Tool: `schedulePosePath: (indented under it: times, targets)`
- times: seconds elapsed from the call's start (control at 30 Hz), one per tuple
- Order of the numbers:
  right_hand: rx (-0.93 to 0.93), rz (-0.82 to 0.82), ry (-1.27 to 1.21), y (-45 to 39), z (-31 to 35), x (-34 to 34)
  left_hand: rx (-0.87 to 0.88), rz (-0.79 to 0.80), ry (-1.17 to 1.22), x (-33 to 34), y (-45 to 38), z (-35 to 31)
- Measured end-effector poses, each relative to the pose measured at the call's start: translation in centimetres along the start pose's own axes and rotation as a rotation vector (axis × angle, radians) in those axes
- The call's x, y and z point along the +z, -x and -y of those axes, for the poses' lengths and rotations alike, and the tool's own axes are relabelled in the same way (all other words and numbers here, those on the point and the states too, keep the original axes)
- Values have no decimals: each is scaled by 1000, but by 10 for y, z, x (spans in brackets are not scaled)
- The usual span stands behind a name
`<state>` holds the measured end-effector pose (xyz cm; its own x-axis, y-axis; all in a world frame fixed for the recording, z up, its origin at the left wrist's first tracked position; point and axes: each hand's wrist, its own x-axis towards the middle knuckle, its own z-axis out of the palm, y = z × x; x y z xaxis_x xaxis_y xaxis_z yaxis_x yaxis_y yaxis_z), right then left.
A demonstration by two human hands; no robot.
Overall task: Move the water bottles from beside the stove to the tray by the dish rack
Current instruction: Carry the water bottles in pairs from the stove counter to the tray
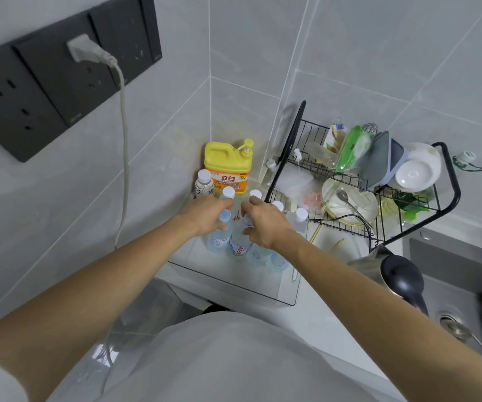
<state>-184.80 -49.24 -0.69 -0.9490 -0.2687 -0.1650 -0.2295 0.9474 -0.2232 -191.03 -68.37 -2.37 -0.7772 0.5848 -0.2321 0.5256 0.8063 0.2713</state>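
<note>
— Where do the water bottles (238,242) stand?

— Upright in a tight cluster at the far end of the clear tray (234,281), just left of the black wire dish rack (379,181).

— What do they look like?

— Small, clear plastic, with pale blue labels and white caps. One in front carries a red-and-blue label. Two more stand at the right edge, against the rack.

— And the tray?

— Transparent, shallow-walled, its near half bare.

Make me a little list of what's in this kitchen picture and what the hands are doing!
place: tiled counter corner
tray: clear tray beside the dish rack
bottles: several water bottles standing in the tray
left hand: grips a bottle
right hand: grips another bottle
behind the tray: yellow soap jug
rack holds: bowls, plates, spoon
</note>
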Motion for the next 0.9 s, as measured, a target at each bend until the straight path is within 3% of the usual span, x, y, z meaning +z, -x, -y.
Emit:
schedulePosePath:
  times: [0.9]
  targets:
    - [12, 5, -21, -1, -10, -5, 25, -11, 60, -1, -4, 5]
